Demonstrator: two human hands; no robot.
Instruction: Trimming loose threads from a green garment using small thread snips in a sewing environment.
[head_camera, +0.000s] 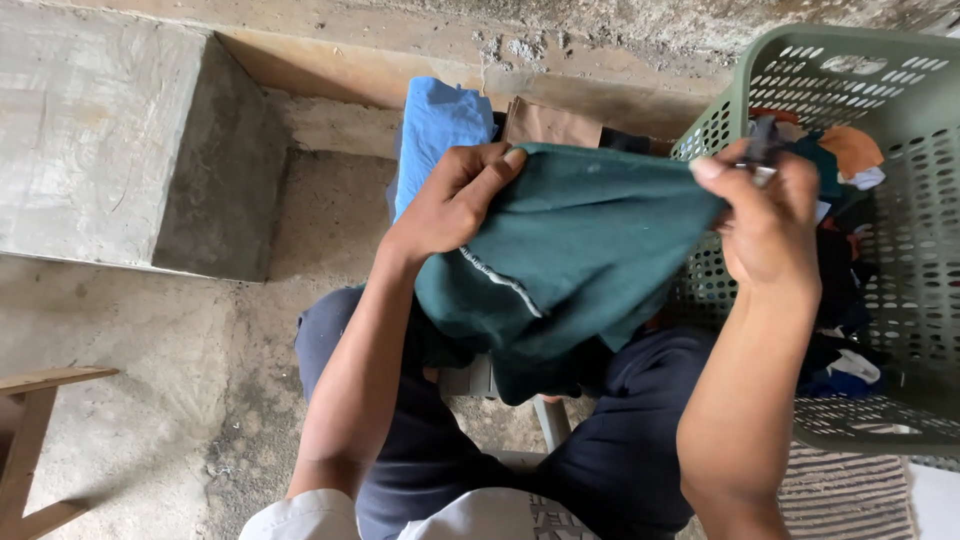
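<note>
The left hand (455, 200) is pinching a dark green cloth (575, 255). The right hand (765, 215) is gripping its other edge beside a green laundry basket (900, 90).

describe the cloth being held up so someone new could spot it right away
Start at the green perforated plastic laundry basket on the right, then look just left of it, above the seated person's lap. The dark green fabric garment hangs there, stretched between the left hand and the right hand. Unlike the light blue folded cloth behind it, it is teal-green with a pale stitched hem.
</note>
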